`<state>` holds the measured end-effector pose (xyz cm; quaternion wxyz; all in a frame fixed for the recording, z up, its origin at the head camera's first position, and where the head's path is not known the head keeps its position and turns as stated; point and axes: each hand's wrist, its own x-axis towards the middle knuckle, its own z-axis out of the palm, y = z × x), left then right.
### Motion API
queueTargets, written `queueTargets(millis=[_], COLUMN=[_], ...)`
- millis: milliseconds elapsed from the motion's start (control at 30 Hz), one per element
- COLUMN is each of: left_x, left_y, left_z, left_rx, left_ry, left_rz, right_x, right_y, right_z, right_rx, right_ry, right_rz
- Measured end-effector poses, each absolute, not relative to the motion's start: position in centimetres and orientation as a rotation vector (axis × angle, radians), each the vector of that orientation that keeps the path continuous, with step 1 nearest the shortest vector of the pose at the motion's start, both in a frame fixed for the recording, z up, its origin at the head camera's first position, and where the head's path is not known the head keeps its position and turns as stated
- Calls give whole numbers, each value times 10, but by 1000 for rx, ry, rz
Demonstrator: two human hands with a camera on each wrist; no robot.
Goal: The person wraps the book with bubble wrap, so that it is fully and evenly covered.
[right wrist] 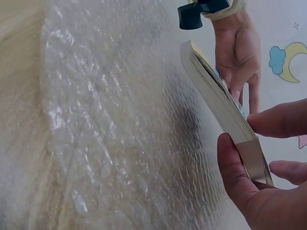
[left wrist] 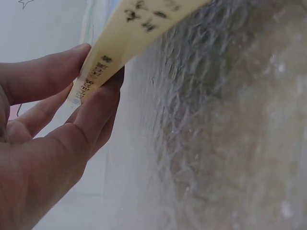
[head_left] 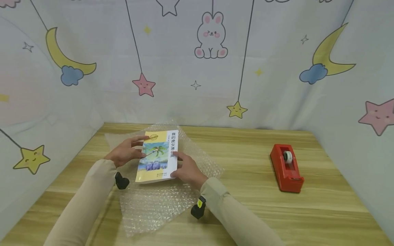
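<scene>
A paperback book (head_left: pixel 153 147) with a yellow and white cover and a palm tree picture lies face up over a sheet of bubble wrap (head_left: pixel 157 208). My left hand (head_left: pixel 128 152) pinches its left side, with thumb and fingers on opposite faces near the spine (left wrist: pixel 103 60) in the left wrist view. On the opposite side, my right hand (head_left: pixel 188 169) grips the edge where the pages show. The right wrist view has the page block (right wrist: pixel 218 103) between thumb and fingers, tilted above the bubble wrap.
A red tape dispenser (head_left: pixel 286 171) with a roll of tape (head_left: pixel 288 157) stands on the wooden table (head_left: pixel 246 205) to the right. White cloth walls (head_left: pixel 184 68) printed with stars, moons and a rabbit enclose the table at the back and both sides.
</scene>
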<state>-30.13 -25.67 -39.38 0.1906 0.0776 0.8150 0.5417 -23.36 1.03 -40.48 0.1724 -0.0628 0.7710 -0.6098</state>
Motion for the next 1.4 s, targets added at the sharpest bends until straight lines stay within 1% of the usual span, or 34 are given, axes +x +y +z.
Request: queueTargets(millis=[367,833,1133,1400], left_x=[-305,-305,-302,-304], left_y=[-252,-250,-258,-253], left_z=[-400,-394,-386,-395], left_rx=[216,173,261,194], left_ry=[2399,2499,2480,2531], left_rz=[1422,1256,1243,1147], right_x=[-235,-231,-228,-226], right_y=[9,5,3,2], right_z=[-412,-414,-410,-410], right_rx=[-227,-258,-288,-325], right_ry=[2311,2416,2405,2476], right_rz=[-1626,-1466,-1481,-1383])
